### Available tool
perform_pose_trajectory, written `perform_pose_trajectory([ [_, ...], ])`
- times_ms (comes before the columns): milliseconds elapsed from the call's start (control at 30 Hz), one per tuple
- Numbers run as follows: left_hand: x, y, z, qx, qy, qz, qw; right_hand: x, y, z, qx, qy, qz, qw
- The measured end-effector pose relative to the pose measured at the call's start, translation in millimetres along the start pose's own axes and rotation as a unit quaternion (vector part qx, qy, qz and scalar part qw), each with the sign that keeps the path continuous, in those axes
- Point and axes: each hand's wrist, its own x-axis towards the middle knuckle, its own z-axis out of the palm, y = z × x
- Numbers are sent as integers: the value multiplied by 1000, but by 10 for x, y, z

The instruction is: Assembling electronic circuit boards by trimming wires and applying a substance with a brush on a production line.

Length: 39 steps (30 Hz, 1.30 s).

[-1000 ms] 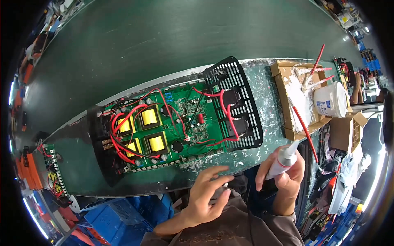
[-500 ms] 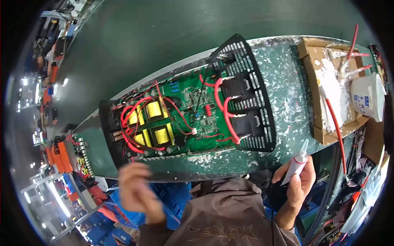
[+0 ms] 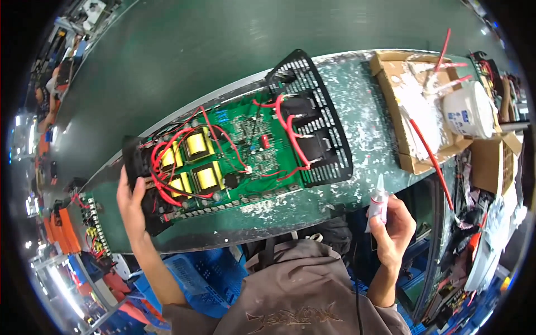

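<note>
An opened electronic unit lies on the green bench, its green circuit board [image 3: 245, 139] exposed. Yellow-wrapped transformers [image 3: 197, 145] and looping red wires [image 3: 290, 131] sit on it. A slotted black end panel [image 3: 330, 123] with two dark round-backed parts stands at its right end. At the other end, my left hand [image 3: 132, 209] grips the edge of a black end panel [image 3: 134, 159], thumb on the inner side and fingers outside; part of the fingers is hidden. Near the bench's front edge, my right hand [image 3: 395, 229] holds a white glue tube [image 3: 378, 206], its clear nozzle pointing up.
Right of the unit stands a cardboard tray [image 3: 389, 100] smeared with white paste, with red-handled sticks [image 3: 429, 146] and a white tub [image 3: 469, 111]. A blue plastic crate [image 3: 195, 279] is below the bench. Another circuit assembly [image 3: 96, 226] lies at the far left.
My left hand has moved up and left from the bench's front edge onto the black end panel. My right hand still holds the glue tube. The whole view has shifted slightly.
</note>
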Motion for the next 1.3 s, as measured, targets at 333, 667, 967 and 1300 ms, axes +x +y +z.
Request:
perform_pose_trajectory([
  [333, 46, -332, -245, -44, 68, 6, 997, 80, -185, -103, -63, 91, 66, 992],
  [667, -411, -559, -310, 110, 163, 23, 980, 25, -2, -191, -75, 94, 30, 992],
  [967, -774, -95, -3, -7, 172, -11, 985, -434, -195, -733, 85, 280, -8, 956],
  [1300, -962, -1051, -116, 71, 272, 1, 960, -1231, 485, -1797, -251, 461, 42, 850],
])
